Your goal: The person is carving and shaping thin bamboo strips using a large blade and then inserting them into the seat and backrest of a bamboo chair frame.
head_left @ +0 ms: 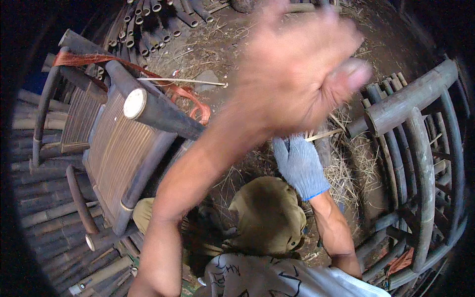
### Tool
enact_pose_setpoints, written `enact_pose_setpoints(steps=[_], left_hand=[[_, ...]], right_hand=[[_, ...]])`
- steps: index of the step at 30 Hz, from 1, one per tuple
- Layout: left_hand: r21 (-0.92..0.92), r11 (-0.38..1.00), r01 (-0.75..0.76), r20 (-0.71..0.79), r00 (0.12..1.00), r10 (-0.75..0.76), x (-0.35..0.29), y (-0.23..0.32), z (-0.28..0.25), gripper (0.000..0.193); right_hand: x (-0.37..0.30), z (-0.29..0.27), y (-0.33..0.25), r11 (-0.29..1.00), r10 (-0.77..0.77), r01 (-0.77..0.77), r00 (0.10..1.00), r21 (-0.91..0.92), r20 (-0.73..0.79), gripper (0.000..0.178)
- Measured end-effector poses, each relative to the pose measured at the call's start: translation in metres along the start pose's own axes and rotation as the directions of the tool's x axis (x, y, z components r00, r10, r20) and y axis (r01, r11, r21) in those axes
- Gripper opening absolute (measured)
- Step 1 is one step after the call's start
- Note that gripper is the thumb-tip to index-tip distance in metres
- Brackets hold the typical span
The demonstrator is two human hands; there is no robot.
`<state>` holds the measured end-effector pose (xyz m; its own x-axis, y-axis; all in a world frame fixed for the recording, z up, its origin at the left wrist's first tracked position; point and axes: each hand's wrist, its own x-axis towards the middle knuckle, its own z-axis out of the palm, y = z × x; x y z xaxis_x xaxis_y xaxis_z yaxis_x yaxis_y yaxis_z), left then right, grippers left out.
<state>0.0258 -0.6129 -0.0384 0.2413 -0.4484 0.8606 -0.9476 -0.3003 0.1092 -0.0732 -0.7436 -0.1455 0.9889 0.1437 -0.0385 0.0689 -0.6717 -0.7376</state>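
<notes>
My bare left hand (pixel 307 69) is raised close to the head camera and smeared by motion. Its thumb shows at the right, but whether the fingers hold anything cannot be told. Below and behind it is my right hand (pixel 301 163), in a grey knitted glove with a blue cuff edge. Thin pale bamboo strips (pixel 324 134) stick out at the gloved fingertips and appear gripped there; the raised left hand partly covers that spot. To my left stands a bamboo chair (pixel 128 158) with a slatted seat, a thick round post (pixel 163 116) and an orange strap (pixel 99 59) tied on it.
Bamboo poles (pixel 143 24) lie piled at the far left, and more poles (pixel 44 198) cover the left side. A bamboo frame (pixel 420 188) stands close on my right. Straw and shavings (pixel 356 173) litter the dirt floor. My bent knee (pixel 267 213) is below the glove.
</notes>
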Motion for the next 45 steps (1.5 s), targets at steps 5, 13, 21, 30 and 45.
enact_pose_setpoints(steps=[5, 13, 21, 30, 45], left_hand=[[0.339, 0.904, 0.26, 0.513, 0.754, -0.409, -0.076, -0.033, 0.066, 0.05], [0.177, 0.823, 0.539, 0.446, 0.702, -0.556, -0.081, -0.001, 0.034, 0.023], [0.095, 0.785, 0.612, 0.378, 0.707, -0.597, -0.113, -0.007, 0.089, 0.025], [0.0, 0.756, 0.655, 0.154, 0.747, -0.647, -0.148, -0.009, 0.034, 0.023], [-0.064, 0.66, 0.748, 0.094, 0.663, -0.743, -0.179, 0.033, 0.024, 0.023]], right_hand=[[0.007, 0.006, 0.011, 0.998, -0.04, 0.04, 0.999, -0.056, 0.006, 0.032], [0.006, -0.022, 0.052, 0.994, 0.063, -0.067, 0.997, 0.084, 0.052, 0.034], [0.02, -0.038, 0.082, 0.988, 0.056, -0.068, 0.994, -0.138, -0.094, 0.036], [-0.012, -0.032, 0.048, 0.983, 0.171, -0.166, 0.984, 0.078, -0.058, 0.039], [-0.034, 0.003, -0.004, 0.996, 0.066, -0.071, 0.993, 0.047, 0.1, 0.034]])
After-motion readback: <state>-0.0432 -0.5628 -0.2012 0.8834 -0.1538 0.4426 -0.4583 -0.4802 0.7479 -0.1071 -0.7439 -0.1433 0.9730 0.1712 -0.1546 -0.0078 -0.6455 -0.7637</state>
